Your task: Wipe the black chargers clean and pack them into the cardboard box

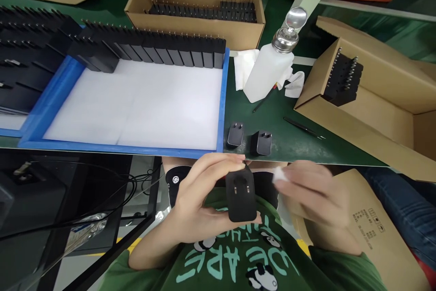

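Note:
My left hand (200, 200) holds a black plug adapter (241, 194) between thumb and fingers, its two metal prongs facing up toward the camera. To the right of it, my right hand (313, 189) is blurred and pinches a small white wad (279, 175), apart from the adapter. Two smaller dark adapters lie near the table's front edge, one on the left (235, 135) and one on the right (261, 143). Behind them stands a white pump bottle (269, 71) with its metal lid raised, beside crumpled white cloths (244, 66).
A blue-edged white tray (223, 100) holds a row of black adapters (163, 48). Cardboard boxes with more adapters stand behind (194, 30) and at right (368, 127). Black tweezers (303, 127) lie on the green table (289, 148). Someone's jeans-clad leg (398, 204) shows at right.

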Tool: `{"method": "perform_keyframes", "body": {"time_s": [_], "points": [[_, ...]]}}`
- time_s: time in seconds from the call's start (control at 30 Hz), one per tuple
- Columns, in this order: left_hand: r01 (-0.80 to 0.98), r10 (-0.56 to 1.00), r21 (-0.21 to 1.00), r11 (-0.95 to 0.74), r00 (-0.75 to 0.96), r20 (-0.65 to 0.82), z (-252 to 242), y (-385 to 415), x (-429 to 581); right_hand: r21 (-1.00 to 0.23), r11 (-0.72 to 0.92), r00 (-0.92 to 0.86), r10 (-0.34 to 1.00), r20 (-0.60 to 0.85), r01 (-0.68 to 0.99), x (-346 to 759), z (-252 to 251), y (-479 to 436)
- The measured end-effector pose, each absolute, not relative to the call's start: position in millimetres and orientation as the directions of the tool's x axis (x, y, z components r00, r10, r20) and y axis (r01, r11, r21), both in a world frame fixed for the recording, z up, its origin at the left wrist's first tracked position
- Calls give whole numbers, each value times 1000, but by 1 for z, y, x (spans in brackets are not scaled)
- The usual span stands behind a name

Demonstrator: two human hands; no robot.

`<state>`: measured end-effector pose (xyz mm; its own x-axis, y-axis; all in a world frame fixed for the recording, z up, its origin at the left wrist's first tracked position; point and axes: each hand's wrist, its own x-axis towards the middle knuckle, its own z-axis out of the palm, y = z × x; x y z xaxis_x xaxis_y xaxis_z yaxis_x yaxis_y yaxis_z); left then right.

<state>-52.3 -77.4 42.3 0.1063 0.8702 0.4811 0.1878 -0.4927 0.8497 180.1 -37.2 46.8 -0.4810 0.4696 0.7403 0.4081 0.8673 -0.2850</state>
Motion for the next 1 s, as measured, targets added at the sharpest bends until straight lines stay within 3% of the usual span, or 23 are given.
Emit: {"method": "perform_keyframes", "body": {"time_s": [0.1,0.2,0.33,0.5,0.6,0.83,1.0], "points": [[180,883,864,-470,112,456,42,-77,-54,-255,870,-292,397,870,421,177,51,-28],[179,886,868,-463,129,445,42,-76,-53,-281,875,-311,414,856,393,169,53,-23],[201,884,862,-465,149,443,43,-77,-52,-219,928,-339,319,885,301,155,53,-25],[236,881,849,-472,154,447,45,-78,-51,-321,893,-431,435,790,314,144,58,-29],[263,879,839,-476,168,446,44,-78,-51,-285,923,-464,377,801,258,140,54,-28],[174,854,838,-517,177,490,39,-75,-47,-309,886,-398,436,807,345,140,42,-34],[129,877,874,-469,190,442,35,-74,-44,-335,865,-286,451,845,374,136,35,-37]]}}
